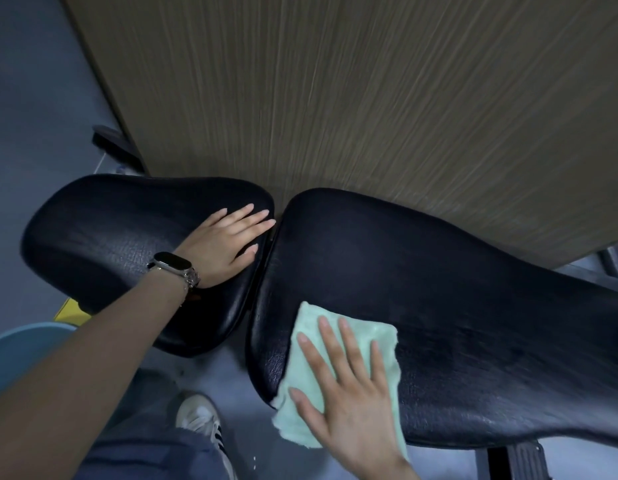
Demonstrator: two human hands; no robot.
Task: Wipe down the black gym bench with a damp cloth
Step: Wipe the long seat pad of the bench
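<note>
The black gym bench has two padded parts: a seat pad (103,237) on the left and a long back pad (439,289) on the right, with a narrow gap between them. My left hand (221,247) lies flat on the seat pad's right end, fingers together, holding nothing; a watch is on that wrist. My right hand (349,393) presses flat, fingers spread, on a pale green cloth (366,341) at the near left end of the back pad. The cloth hangs a little over the pad's near edge.
A wood-grain panel (369,98) stands right behind the bench. Grey floor (34,98) lies to the left and below. A light blue round object (20,355) is at the lower left, my shoe (203,420) below the gap, and a metal bench frame (518,459) at the lower right.
</note>
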